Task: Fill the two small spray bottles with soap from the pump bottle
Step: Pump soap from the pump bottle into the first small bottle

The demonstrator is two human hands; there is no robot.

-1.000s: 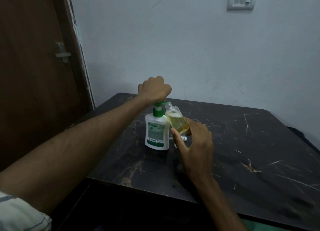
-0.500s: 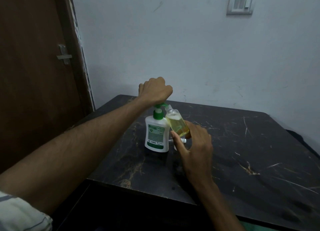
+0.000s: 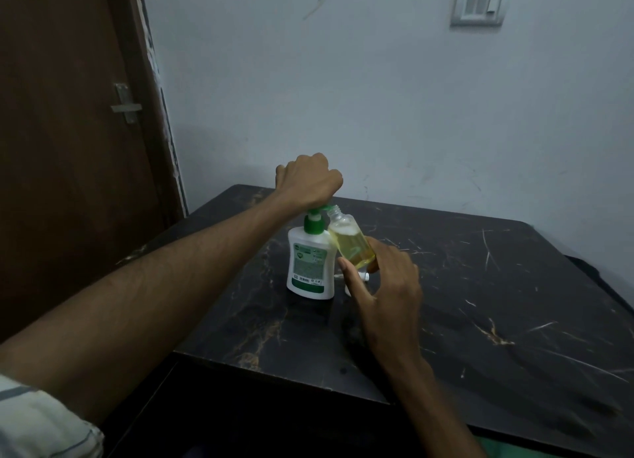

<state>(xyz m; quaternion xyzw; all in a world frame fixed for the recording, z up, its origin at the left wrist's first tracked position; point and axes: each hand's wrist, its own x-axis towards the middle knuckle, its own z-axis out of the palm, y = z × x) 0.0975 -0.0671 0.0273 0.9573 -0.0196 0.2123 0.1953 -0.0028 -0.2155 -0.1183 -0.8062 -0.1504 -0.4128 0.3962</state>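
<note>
A white pump bottle (image 3: 310, 265) with a green pump head stands on the dark marble table (image 3: 480, 303). My left hand (image 3: 308, 181) is a fist pressed down on the pump head. My right hand (image 3: 384, 282) holds a small clear spray bottle (image 3: 350, 243) tilted, its open neck against the green spout. Yellow soap fills most of it. A small white piece (image 3: 364, 276), perhaps a spray cap, shows just behind my right thumb. A second small bottle is not visible.
The table stands in a corner against a pale wall. A brown door (image 3: 68, 131) with a metal latch is on the left. A wall switch plate (image 3: 478, 3) is at the upper right. The table's front edge runs below my forearms.
Both hands keep their hold on the pump head and the small bottle. The view has tilted slightly; nothing else has visibly moved.
</note>
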